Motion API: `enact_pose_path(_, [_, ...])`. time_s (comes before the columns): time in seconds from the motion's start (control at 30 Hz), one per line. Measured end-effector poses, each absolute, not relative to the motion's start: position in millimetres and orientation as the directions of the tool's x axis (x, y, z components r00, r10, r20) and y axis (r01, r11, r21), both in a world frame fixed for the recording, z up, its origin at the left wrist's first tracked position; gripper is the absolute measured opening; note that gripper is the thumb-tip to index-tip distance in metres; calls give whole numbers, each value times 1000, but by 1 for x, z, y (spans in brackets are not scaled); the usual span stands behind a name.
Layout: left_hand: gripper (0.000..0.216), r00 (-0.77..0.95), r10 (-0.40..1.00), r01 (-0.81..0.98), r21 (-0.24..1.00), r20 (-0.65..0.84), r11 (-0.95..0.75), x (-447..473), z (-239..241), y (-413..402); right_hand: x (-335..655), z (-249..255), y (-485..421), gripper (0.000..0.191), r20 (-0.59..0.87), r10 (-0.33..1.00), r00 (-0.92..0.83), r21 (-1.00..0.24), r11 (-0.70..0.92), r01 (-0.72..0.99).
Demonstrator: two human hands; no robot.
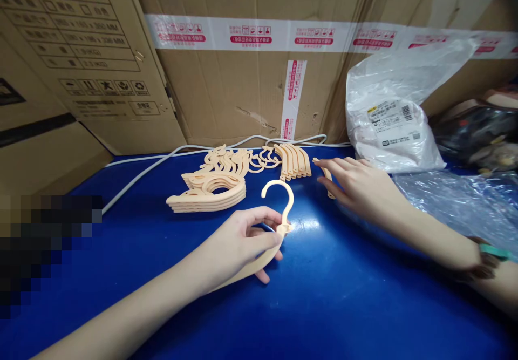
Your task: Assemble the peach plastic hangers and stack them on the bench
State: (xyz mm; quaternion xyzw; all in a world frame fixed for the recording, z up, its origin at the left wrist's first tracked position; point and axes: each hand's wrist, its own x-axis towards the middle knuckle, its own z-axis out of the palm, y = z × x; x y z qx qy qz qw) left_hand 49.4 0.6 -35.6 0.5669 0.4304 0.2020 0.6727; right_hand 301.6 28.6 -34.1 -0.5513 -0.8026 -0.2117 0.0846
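Observation:
My left hand [251, 238] is closed round a cream plastic hanger arm with a hook [288, 195] standing up at its end. The arm runs down behind my fingers, partly hidden. On the right, my right hand [360, 184] has thumb and fingers round a small curved hanger arm piece [327, 181], which lies beside a row of similar curved arm pieces [293, 161]. Several loose hooks [263, 159] lie left of that row. Nearer my left hand is a stack of hanger arms [208, 197], with a heap of smaller cream parts [226, 160] behind it.
All this rests on a blue tabletop [162, 284]. Cardboard boxes [238, 90] stand along the back, with a white cable [137, 187] in front of them. A white plastic bag [392, 128] and clear plastic wrap [457, 198] lie at the right.

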Motion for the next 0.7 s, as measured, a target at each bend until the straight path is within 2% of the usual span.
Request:
enact_pose_path(0.07, [15, 551, 760, 191, 938, -346, 288, 49, -35, 1, 304, -35, 29, 36, 314, 871, -378, 233, 316, 920])
enact_pose_path(0.13, [18, 555, 763, 161, 942, -332, 293, 48, -35, 2, 306, -35, 30, 35, 267, 903, -337, 134, 311, 941])
enact_pose_path(0.23, [17, 528, 795, 142, 953, -300, 266, 48, -36, 3, 305, -32, 28, 32, 280, 916, -286, 17, 293, 956])
enact_pose_path(0.37, [12, 498, 817, 197, 955, -292, 221, 48, -38, 4, 298, -30, 21, 32, 230, 943, -239, 93, 223, 970])
enact_pose_path(0.43, [11, 497, 822, 207, 958, -278, 199, 47, -39, 5, 294, -31, 16, 27, 150, 963, -225, 70, 217, 974])
enact_pose_path(0.5, [10, 495, 829, 203, 962, -261, 181, 47, -38, 5, 291, -30, 8, 16, 29, 963, -270, -66, 271, 960])
enact_pose_path(0.6, [10, 487, 830, 198, 960, -271, 198, 47, -36, 5, 284, -26, -8, 9, -127, 886, -447, -345, 383, 857])
enact_pose_path(0.7, [14, 478, 823, 199, 950, -308, 241, 48, -36, 4, 276, -21, -23, 14, -133, 818, -560, -442, 456, 772])
